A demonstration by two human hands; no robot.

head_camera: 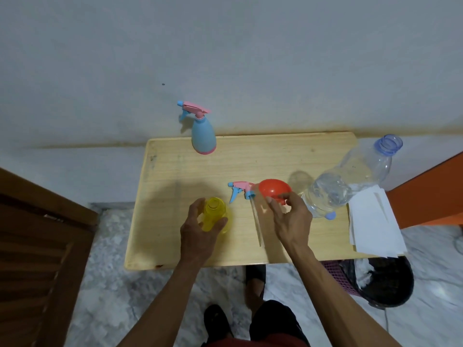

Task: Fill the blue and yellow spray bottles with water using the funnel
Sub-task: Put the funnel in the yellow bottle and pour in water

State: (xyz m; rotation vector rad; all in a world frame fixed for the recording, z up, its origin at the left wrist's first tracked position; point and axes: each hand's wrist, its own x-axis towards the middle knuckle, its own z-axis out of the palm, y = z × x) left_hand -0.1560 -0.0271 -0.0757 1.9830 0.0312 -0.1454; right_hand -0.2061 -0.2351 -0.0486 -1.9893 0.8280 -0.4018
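Note:
The yellow spray bottle stands uncapped near the middle of the wooden table; my left hand grips its body. Its pink and blue spray head lies on the table just behind, its dip tube running toward me. My right hand pinches the tab of the red funnel, held just above the table beside that spray head. The blue spray bottle stands capped at the table's far edge. A large clear water bottle, uncapped and partly full, stands at the right.
A blue bottle cap lies by the water bottle's base. White paper sheets overhang the table's right edge. A bin with a black bag sits on the floor at the right, a wooden door at the left.

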